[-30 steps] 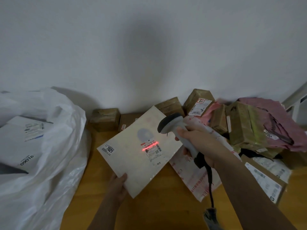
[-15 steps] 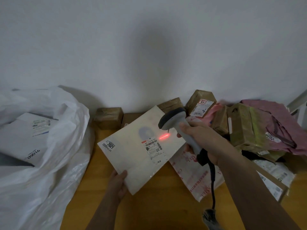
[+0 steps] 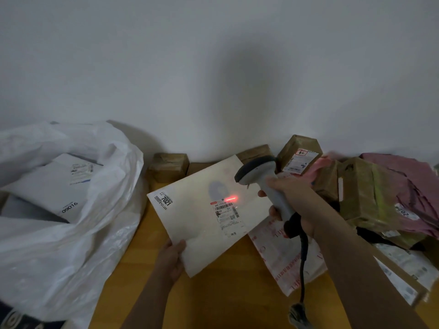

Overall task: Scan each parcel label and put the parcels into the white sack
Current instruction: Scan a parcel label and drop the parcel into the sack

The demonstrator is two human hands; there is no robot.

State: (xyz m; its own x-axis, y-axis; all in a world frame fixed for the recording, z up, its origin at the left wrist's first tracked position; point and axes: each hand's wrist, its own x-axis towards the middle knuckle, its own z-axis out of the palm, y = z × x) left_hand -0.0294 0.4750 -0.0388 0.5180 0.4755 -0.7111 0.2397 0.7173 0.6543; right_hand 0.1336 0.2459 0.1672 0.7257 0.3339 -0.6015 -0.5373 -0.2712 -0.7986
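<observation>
My left hand (image 3: 172, 260) grips the near corner of a flat cream envelope parcel (image 3: 197, 224), held tilted above the wooden table (image 3: 228, 302). Its shipping label (image 3: 226, 214) faces up. My right hand (image 3: 293, 200) holds a grey barcode scanner (image 3: 261, 179) just right of the parcel, and the red scan line (image 3: 231, 199) falls at the label's top edge. The white sack (image 3: 71, 233) gapes open at the left with white parcels (image 3: 54, 186) inside.
Brown cardboard boxes (image 3: 168, 166) line the wall behind the parcel. A heap of brown and pink parcels (image 3: 370, 193) fills the right side. A white mailer with red print (image 3: 282, 257) lies under my right arm. The scanner's black cable (image 3: 303, 269) hangs toward me.
The red scan line has slid from across the barcode up and right to the label's top edge. The parcel and scanner have shifted slightly.
</observation>
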